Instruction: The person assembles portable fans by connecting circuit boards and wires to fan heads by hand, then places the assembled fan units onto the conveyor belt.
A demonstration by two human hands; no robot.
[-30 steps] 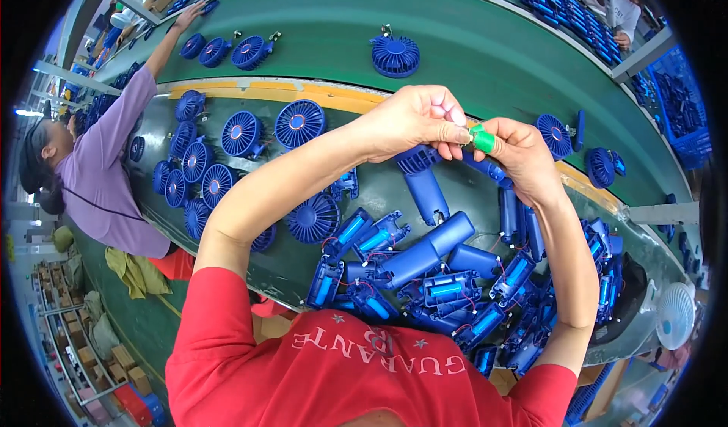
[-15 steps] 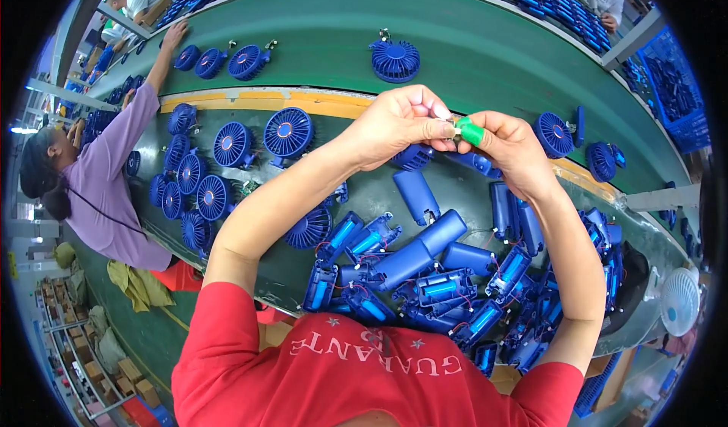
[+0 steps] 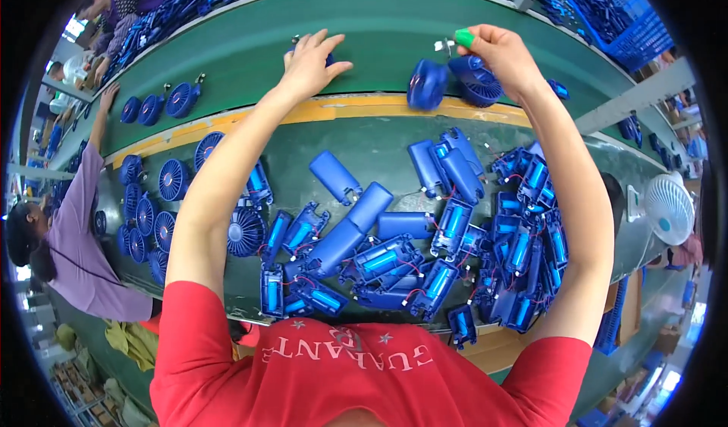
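My right hand (image 3: 500, 55), with a green covering on a fingertip, is raised over the far side of the bench with its fingers pinched together. From the pinch a blue fan head (image 3: 427, 86), blurred by motion, seems to hang by its small wired connector (image 3: 444, 45). Just beneath that hand is another round blue fan (image 3: 481, 89) on the belt. My left hand (image 3: 312, 67) reaches over the green conveyor belt (image 3: 387, 29) with fingers spread. It covers most of another blue fan (image 3: 329, 57); whether it touches the fan is unclear.
Blue handle housings (image 3: 349, 230), several with battery cells and red wires, lie heaped on the bench. Assembled fan heads (image 3: 174, 180) are grouped at left. A co-worker in a purple top (image 3: 95, 237) reaches to the belt. A white fan (image 3: 667, 208) stands at right; a blue crate (image 3: 607, 17) is beyond.
My hands have parted: the left has gone forward and left to a fan on the belt, its fingers opening. The right has moved toward the belt with the fan head. The view has shifted.
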